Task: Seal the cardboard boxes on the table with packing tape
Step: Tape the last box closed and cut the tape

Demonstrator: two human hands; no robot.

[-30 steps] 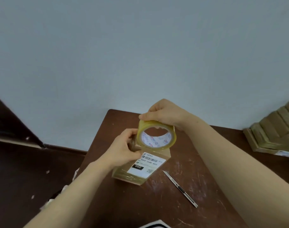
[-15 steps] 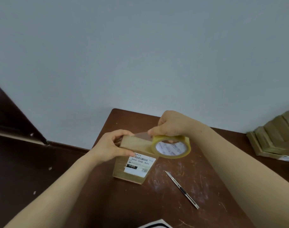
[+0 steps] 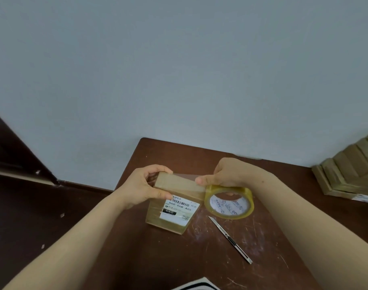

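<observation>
A small cardboard box [image 3: 174, 197] stands on end on the brown table [image 3: 178, 258], with a white barcode label on its near face. My left hand [image 3: 144, 186] grips the box's upper left end, thumb on the near face and fingers over the top. My right hand [image 3: 227, 174] holds a roll of clear packing tape [image 3: 229, 203] just past the box's right edge. A strip of tape runs from the roll across the box's top face.
A slim utility knife [image 3: 230, 239] lies on the table to the right of the box. A stack of flattened cardboard boxes [image 3: 350, 174] sits at the far right by the wall. A white sheet [image 3: 196, 286] pokes in at the bottom edge. The table's left edge drops to dark floor.
My right hand has pulled the tape roll from above the box to the right and down past its right edge, laying tape across the top. My left hand stayed on the box.
</observation>
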